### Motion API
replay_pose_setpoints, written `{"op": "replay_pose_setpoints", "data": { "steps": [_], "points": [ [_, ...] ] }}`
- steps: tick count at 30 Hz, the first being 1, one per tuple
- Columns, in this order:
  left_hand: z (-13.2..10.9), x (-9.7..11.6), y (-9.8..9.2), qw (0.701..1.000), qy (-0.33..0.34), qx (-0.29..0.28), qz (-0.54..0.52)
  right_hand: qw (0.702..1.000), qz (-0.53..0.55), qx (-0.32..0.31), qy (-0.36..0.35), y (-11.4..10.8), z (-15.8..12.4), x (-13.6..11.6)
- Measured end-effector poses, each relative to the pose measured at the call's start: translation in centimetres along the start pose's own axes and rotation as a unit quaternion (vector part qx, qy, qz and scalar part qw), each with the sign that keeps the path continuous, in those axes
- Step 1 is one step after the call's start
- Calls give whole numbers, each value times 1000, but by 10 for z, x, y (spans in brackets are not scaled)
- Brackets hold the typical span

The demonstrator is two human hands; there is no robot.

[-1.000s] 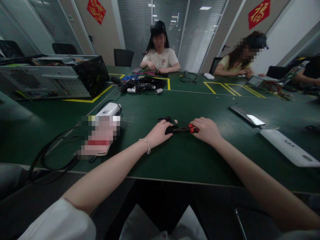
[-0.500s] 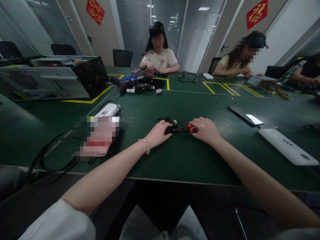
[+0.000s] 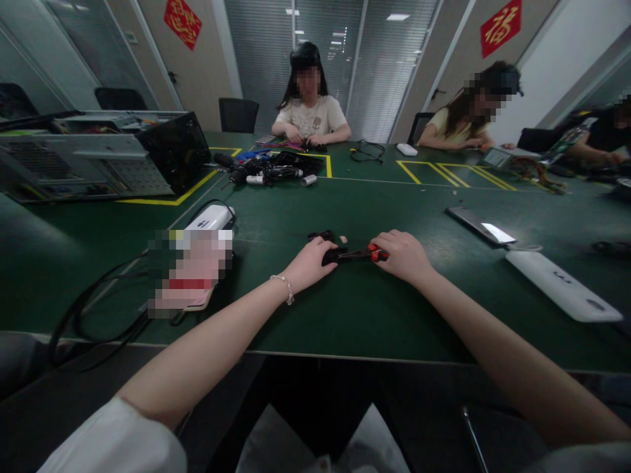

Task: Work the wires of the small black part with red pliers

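One black piece sits pinched in the left hand, fingers closed on its left end; the right hand grips red-handled pliers pointing toward it.

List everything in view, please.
Pliers: one, red and black, in right hand
Black piece: one, black, in left hand
Small black part: one, black, beyond left hand
Scrap: one, pale, beside that part
Table: one, green, under both hands
Pink item: one, pink, blurred, left
White slabs: two, white, left and right
Dark slab: one, grey, right
Cables: several, black, left and far side
PC case: one, grey and black, far left
Cable heap: one, black and blue, beyond left hand
White box: one, white, far side
Metal box: one, grey, far right
Tape strips: several, yellow, table
People: three, pale, yellow and dark tops, far side
Chairs: several, dark, far side
Signs: two, red, walls
Left hand: one, bare, centre
Right hand: one, bare, centre
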State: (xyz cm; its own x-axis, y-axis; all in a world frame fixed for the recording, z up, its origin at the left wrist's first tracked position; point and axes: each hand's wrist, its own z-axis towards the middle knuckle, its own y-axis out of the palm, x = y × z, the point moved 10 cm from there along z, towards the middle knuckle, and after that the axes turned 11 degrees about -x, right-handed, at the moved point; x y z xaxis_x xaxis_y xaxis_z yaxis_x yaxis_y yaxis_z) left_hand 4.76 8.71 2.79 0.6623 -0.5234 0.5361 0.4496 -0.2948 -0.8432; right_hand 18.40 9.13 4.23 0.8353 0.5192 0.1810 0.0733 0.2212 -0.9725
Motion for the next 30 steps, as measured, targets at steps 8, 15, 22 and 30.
{"op": "replay_pose_setpoints", "data": {
  "steps": [8,15,22,30],
  "points": [
    [-1,1,0,1000,-8,-8,-8,1000,8,4,-5,1,0,0],
    [-1,1,0,1000,-15,-12,-9,1000,9,6,-5,0,-1,0],
    [-1,0,0,1000,-4,-5,-6,1000,3,3,-5,0,-1,0],
    [0,0,1,1000,4,2,1,1000,-5,1,-5,2,0,0]
  ]
}}
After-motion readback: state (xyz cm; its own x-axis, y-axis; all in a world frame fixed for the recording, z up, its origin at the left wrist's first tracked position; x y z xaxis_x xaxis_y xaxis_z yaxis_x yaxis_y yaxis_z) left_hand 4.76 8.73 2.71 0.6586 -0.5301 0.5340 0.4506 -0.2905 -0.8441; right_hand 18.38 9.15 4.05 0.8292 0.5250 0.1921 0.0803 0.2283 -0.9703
